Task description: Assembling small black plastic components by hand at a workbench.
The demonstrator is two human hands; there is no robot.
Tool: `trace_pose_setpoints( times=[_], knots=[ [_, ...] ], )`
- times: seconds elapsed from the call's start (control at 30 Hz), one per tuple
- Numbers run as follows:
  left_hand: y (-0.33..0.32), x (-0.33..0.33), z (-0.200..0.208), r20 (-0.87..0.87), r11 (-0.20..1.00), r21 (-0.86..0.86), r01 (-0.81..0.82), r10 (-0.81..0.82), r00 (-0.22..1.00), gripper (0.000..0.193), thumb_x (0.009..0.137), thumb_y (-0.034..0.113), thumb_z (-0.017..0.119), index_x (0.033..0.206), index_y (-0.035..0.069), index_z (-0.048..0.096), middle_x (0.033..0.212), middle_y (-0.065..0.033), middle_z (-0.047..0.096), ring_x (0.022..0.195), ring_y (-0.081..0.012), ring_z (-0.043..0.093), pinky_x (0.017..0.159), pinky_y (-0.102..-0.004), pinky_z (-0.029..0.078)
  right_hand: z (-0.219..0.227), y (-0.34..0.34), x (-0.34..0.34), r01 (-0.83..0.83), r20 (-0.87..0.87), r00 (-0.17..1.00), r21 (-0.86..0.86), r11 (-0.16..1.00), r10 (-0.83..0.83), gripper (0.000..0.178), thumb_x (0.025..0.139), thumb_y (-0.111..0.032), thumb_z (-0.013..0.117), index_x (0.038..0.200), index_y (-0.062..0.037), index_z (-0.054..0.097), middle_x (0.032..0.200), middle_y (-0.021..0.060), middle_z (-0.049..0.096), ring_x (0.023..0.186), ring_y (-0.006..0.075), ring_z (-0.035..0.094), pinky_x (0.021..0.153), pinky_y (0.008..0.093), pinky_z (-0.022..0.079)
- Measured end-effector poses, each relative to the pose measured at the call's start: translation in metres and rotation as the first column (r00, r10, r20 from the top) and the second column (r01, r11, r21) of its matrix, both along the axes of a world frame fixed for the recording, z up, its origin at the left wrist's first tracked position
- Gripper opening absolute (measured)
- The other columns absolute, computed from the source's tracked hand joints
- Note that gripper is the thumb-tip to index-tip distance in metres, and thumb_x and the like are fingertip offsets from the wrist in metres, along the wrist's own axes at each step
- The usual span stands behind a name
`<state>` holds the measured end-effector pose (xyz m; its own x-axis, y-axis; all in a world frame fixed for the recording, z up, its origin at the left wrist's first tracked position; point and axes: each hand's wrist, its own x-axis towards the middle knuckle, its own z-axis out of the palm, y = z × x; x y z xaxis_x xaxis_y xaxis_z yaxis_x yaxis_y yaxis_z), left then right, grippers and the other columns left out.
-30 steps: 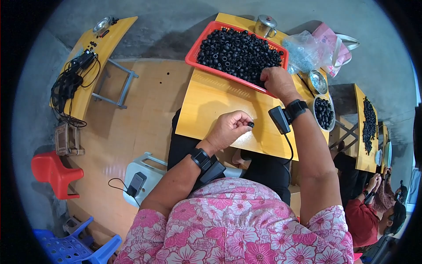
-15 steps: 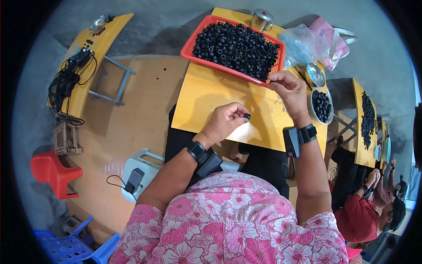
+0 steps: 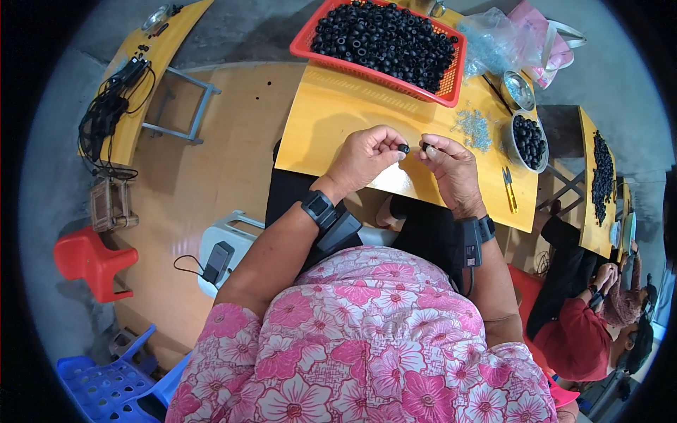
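Observation:
Between the thumb and fingers of my left hand (image 3: 371, 154) is a small black cylindrical part (image 3: 403, 149). My right hand (image 3: 451, 169) pinches another small black ring-like part (image 3: 426, 146), a short gap from the first. Both hands hover over the near edge of the yellow table (image 3: 331, 113). Beyond them, a red plastic basket (image 3: 395, 83) is heaped with black ring-shaped parts (image 3: 381, 46). To the right of my right hand lie a scatter of tiny clear pieces (image 3: 474, 130) and yellow-handled thread snips (image 3: 509, 189).
A tub of black parts (image 3: 529, 141) and a metal bowl (image 3: 518, 92) stand at the table's right, near plastic bags (image 3: 493, 42). Left are another table with black cables (image 3: 106, 123), a white stool (image 3: 226, 247) and a red chair (image 3: 95, 261). Another person in red (image 3: 575, 338) sits at right.
My right hand has come back from the basket's near right corner, carrying a black part, to beside my left hand. The view has shifted, and the snips and clear pieces now show.

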<state>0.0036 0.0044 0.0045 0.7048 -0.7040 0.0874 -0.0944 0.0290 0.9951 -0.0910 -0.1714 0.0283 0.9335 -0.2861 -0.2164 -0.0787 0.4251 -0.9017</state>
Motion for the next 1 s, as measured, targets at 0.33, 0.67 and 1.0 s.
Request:
trace_pose_setpoints(
  times=[0.33, 0.67, 1.0],
  knots=[
    [0.002, -0.002, 0.003, 0.044, 0.999, 0.046, -0.009, 0.007, 0.999, 0.015, 0.083, 0.002, 0.064, 0.097, 0.002, 0.063, 0.08, 0.0034, 0.057, 0.071, -0.0023, 0.052, 0.067, -0.0175, 0.047, -0.005, 0.005, -0.006, -0.047, 0.02, 0.999, 0.086, 0.995, 0.045, 0.022, 0.085, 0.003, 0.06, 0.108, 0.0028, 0.063, 0.096, 0.0097, 0.066, 0.086, 0.0202, 0.065, 0.082, 0.0329, 0.053],
    [0.001, 0.0, 0.001, 0.067, 0.999, 0.05, -0.013, 0.01, 0.998, 0.014, 0.083, 0.002, 0.063, 0.097, 0.002, 0.063, 0.081, 0.0028, 0.058, 0.072, -0.003, 0.053, 0.069, -0.018, 0.048, -0.011, 0.006, -0.008, -0.027, -0.001, 1.0, 0.093, 0.995, 0.027, 0.023, 0.088, 0.003, 0.058, 0.111, 0.0049, 0.062, 0.096, 0.0114, 0.066, 0.088, 0.0196, 0.065, 0.087, 0.0341, 0.053],
    [0.001, -0.003, 0.003, 0.004, 0.999, 0.052, 0.0, 0.0, 1.0, 0.015, 0.085, 0.002, 0.063, 0.099, 0.0, 0.062, 0.085, 0.0005, 0.061, 0.077, -0.0041, 0.056, 0.072, -0.0195, 0.049, -0.009, 0.01, -0.007, -0.004, 0.022, 1.0, 0.079, 0.997, 0.002, 0.024, 0.089, 0.003, 0.056, 0.112, 0.0047, 0.061, 0.098, 0.0106, 0.065, 0.086, 0.0178, 0.063, 0.086, 0.0325, 0.053]
  ],
)
